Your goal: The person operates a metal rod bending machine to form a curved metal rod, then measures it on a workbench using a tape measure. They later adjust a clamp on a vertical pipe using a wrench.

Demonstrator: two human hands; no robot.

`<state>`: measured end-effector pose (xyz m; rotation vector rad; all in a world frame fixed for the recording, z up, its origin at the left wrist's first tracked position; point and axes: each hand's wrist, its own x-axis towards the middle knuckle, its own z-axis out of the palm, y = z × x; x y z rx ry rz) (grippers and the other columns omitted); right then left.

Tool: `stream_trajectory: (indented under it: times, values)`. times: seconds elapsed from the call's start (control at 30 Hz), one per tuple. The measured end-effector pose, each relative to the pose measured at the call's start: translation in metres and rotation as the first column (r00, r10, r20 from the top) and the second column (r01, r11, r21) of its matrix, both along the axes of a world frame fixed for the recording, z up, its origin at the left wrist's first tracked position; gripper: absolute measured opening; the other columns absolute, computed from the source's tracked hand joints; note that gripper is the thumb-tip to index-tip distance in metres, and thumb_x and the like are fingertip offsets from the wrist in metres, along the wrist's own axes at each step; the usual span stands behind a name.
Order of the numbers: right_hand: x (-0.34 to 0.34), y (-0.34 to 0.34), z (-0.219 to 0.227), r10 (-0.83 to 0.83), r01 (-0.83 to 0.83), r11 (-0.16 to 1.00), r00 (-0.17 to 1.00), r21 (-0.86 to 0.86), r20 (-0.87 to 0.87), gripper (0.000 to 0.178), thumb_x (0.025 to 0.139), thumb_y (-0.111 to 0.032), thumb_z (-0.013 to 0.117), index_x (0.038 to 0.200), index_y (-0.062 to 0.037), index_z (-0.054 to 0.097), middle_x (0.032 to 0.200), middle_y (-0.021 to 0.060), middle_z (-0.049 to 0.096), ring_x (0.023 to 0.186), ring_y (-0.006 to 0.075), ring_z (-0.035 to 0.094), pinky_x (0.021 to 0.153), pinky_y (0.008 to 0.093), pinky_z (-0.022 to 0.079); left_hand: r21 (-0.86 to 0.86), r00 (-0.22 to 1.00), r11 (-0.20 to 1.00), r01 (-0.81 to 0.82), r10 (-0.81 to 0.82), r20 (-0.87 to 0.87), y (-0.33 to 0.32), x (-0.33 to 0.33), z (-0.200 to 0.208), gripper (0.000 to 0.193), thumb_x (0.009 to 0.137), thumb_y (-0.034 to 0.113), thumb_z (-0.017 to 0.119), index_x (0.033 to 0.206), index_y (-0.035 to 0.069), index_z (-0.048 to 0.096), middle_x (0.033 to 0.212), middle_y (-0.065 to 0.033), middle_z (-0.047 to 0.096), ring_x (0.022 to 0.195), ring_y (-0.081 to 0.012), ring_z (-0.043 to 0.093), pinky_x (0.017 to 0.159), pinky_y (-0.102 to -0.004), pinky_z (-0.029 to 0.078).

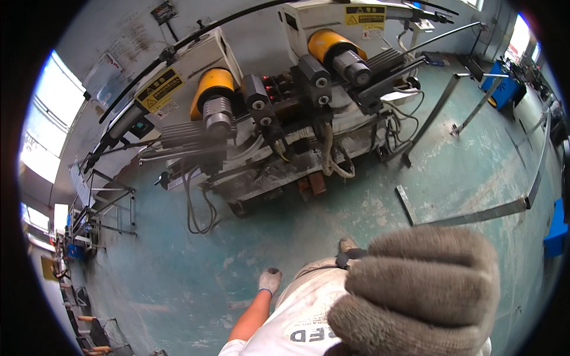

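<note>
My right hand [418,288], in a grey-brown knitted glove, is raised close to the camera and fills the lower right. Its fingers are curled side by side, and whatever lies inside them is hidden. Low at my left side hangs my left hand [271,280], in a pale glove with dark fingertips. Its fingers look closed, with nothing seen in them, and it touches no machine. Ahead stands a large pale machine [261,35] with two yellow cylindrical guards [215,83] and grey ribbed spindles [218,116]. Dark blocks [256,94] sit between the spindles.
Hoses and cables [332,160] hang from the machine's front. A metal rail frame [475,215] stands low on the green floor [196,279] to the right. Metal racks [113,204] line the left side. Blue equipment [504,86] stands at the far right.
</note>
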<state>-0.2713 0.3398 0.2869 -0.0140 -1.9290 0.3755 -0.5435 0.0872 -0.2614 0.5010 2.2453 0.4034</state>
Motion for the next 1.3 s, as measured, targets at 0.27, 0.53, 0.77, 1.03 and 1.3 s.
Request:
stream_trajectory:
  times: [0.27, 0.53, 0.77, 1.03, 1.3]
  values:
    - [0.003, 0.02, -0.014, 0.033, -0.035, 0.999, 0.994, 0.016, 0.105, 0.026, 0.075, -0.021, 0.085, 0.098, -0.0077, 0.084, 0.101, 0.0097, 0.08, 0.09, 0.0291, 0.08, 0.074, 0.0452, 0.069, 0.094, 0.98, 0.977, -0.192, 0.197, -0.041, -0.016, -0.013, -0.015, 0.036, 0.096, 0.028, 0.074, 0.121, 0.004, 0.086, 0.111, -0.0176, 0.087, 0.106, -0.0304, 0.083, 0.097, -0.0417, 0.063]
    - [-0.019, 0.115, -0.156, -0.142, 0.229, 0.93, 0.946, -0.287, 0.292, 0.02, 0.091, -0.009, 0.087, 0.109, -0.0058, 0.077, 0.097, 0.0156, 0.081, 0.084, 0.0371, 0.08, 0.075, 0.0443, 0.065, 0.523, 0.8, 0.617, -0.588, 0.536, 0.268, 0.057, -0.115, 0.076, 0.015, 0.101, 0.01, 0.07, 0.111, 0.002, 0.078, 0.091, -0.0056, 0.074, 0.072, -0.0181, 0.069, 0.066, -0.0341, 0.055]
    - [-0.016, 0.142, -0.246, -0.136, 0.463, 0.599, 0.863, -0.654, 0.487, 0.025, 0.099, -0.02, 0.083, 0.118, -0.005, 0.078, 0.105, 0.0205, 0.082, 0.099, 0.0414, 0.081, 0.088, 0.046, 0.065, 0.858, 0.839, 0.411, -0.309, 0.542, 0.043, 0.116, -0.219, 0.252, 0.013, 0.107, 0.016, 0.07, 0.103, 0.004, 0.074, 0.086, 0.0006, 0.068, 0.072, -0.0108, 0.06, 0.065, -0.0294, 0.046]
    - [-0.043, 0.15, -0.249, -0.135, 0.434, 0.455, 0.897, -0.778, 0.421, 0.028, 0.103, -0.017, 0.08, 0.123, 0.0027, 0.078, 0.104, 0.0155, 0.084, 0.096, 0.0195, 0.078, 0.091, 0.0376, 0.061, 0.939, 0.848, 0.337, 0.072, 0.475, -0.235, 0.224, -0.218, 0.493, 0.024, 0.111, 0.023, 0.072, 0.121, 0.001, 0.076, 0.114, -0.0053, 0.077, 0.105, -0.0145, 0.069, 0.09, -0.0331, 0.056]
    - [-0.064, 0.182, -0.218, -0.115, 0.206, 0.354, 0.978, -0.912, 0.176, 0.023, 0.108, -0.013, 0.078, 0.125, 0.0029, 0.078, 0.109, 0.0091, 0.083, 0.1, 0.016, 0.076, 0.093, 0.0347, 0.062, 0.782, 0.603, 0.59, 0.202, 0.555, -0.574, 0.317, -0.254, 0.584, 0.048, 0.106, 0.045, 0.08, 0.121, 0.0, 0.078, 0.105, -0.0133, 0.081, 0.098, -0.0227, 0.074, 0.09, -0.0397, 0.059]
